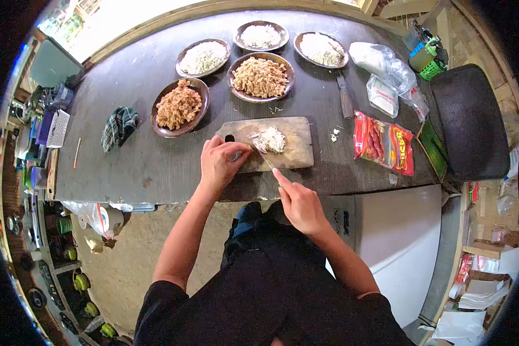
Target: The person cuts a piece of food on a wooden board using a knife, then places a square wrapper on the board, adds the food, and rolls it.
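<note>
A wooden cutting board point(299, 151) lies near the table's front edge, with a pile of pale shreds point(274, 140) on it. My right hand point(301, 206) is wrapped round a knife point(267, 161), whose blade points up and left beside the shreds. On the board's left part, my left hand point(222, 161) has its fingers pressed together near the blade tip; what they hold is too small to make out. Behind the board stand a bowl of brown fried pieces point(179, 105) and a bowl of light brown pieces point(260, 77).
Three bowls of pale shreds point(204, 57) stand farther back. On the right lie a dark-handled tool point(345, 98), plastic bags point(382, 95) and a red packet of sausages point(370, 138). A checked cloth point(119, 128) and a thin stick point(77, 153) lie on the left.
</note>
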The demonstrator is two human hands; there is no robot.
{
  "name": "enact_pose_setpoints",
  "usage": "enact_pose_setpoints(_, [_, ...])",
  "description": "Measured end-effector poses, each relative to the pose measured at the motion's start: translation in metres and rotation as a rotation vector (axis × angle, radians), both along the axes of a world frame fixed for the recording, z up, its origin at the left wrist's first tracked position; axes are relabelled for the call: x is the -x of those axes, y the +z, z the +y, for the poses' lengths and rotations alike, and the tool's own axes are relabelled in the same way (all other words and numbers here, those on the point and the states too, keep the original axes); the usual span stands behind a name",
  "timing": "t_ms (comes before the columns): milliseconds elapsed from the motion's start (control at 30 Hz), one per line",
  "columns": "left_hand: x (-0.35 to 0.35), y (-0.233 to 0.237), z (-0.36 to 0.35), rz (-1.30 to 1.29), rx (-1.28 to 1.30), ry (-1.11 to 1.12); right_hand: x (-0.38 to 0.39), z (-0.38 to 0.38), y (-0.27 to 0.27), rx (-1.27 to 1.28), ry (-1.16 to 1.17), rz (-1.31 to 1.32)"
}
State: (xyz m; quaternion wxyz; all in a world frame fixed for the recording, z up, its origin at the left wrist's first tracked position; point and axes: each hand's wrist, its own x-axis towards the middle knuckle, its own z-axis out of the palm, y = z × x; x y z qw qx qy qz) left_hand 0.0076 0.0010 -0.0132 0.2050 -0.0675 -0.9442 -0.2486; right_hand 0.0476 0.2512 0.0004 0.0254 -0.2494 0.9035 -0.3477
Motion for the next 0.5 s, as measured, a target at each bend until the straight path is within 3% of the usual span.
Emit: enact_pose_setpoints(500, [0.001, 0.003, 0.001, -0.03, 0.02, -0.012, 0.004, -0.005, -0.001, -0.042, 0.011, -0.003])
